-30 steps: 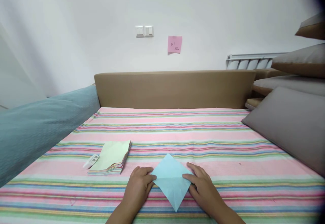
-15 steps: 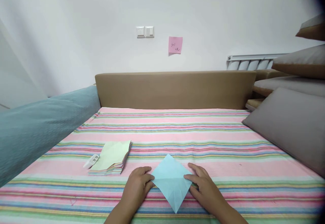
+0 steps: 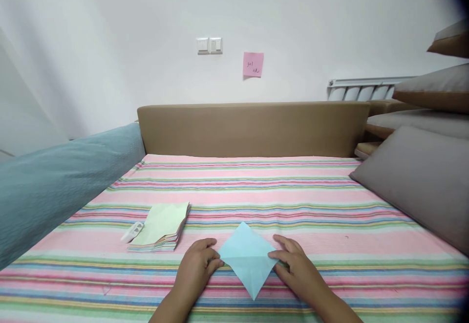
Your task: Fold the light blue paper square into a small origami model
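Note:
A light blue sheet of origami paper [image 3: 248,254] lies turned like a diamond in front of me, with a crease across its middle and fainter folds near its lower corner. At its left corner my left hand [image 3: 201,263] pinches the edge between thumb and fingers. My right hand [image 3: 294,260] grips the opposite corner, one fingertip resting on top of the paper and the other fingers partly spread.
A stack of coloured paper [image 3: 161,226] with a white plastic piece [image 3: 132,232] beside it sits to the left on the striped cloth [image 3: 234,196]. Grey cushions [image 3: 421,181] fill the right side. A brown backrest [image 3: 252,130] stands behind, and a blue-green bolster [image 3: 73,176] runs along the left.
The paper's lower corner has lifted slightly away from me. Both hands have shifted a little outward at the side corners. The stack of paper has stayed in place.

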The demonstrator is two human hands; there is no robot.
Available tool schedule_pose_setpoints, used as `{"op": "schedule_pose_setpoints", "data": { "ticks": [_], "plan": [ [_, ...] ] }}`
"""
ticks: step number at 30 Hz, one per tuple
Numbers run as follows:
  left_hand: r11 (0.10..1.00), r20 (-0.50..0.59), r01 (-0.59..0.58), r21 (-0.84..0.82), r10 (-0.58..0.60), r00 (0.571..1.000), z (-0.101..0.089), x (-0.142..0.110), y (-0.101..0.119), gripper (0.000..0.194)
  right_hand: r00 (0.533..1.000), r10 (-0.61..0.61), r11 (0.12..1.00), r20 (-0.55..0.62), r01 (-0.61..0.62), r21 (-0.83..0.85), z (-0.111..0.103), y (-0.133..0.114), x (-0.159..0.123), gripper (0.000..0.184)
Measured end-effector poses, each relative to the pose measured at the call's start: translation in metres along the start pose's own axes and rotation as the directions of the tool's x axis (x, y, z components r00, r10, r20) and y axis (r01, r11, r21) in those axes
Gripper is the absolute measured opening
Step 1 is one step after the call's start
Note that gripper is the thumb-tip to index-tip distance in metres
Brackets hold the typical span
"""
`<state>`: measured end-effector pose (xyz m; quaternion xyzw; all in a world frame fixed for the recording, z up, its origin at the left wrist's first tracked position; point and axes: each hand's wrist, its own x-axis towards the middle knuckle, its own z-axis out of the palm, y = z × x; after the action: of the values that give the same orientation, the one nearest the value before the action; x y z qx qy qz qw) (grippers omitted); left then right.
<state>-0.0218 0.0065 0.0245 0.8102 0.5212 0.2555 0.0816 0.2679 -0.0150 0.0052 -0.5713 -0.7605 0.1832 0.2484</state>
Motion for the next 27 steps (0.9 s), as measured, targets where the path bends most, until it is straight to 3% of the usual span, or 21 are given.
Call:
{"op": "schedule_pose_setpoints", "data": {
  "ticks": [21, 27],
  "plan": [
    [0.978, 0.032, 0.191, -0.086, -0.189, 0.981, -0.0011, 0.0037, 0.0045, 0.016, 0.997, 0.069, 0.995, 0.018, -0.070, 0.073, -0.0046, -0.0067, 0.0017, 0.038],
    [0.980, 0.024, 0.185, -0.075, -0.184, 0.983, 0.0006, 0.0041, 0.0051, 0.019, 0.996, 0.083, 0.995, -0.031, -0.081, 0.056, -0.0001, -0.0076, 0.0042, 0.040]
  ]
}}
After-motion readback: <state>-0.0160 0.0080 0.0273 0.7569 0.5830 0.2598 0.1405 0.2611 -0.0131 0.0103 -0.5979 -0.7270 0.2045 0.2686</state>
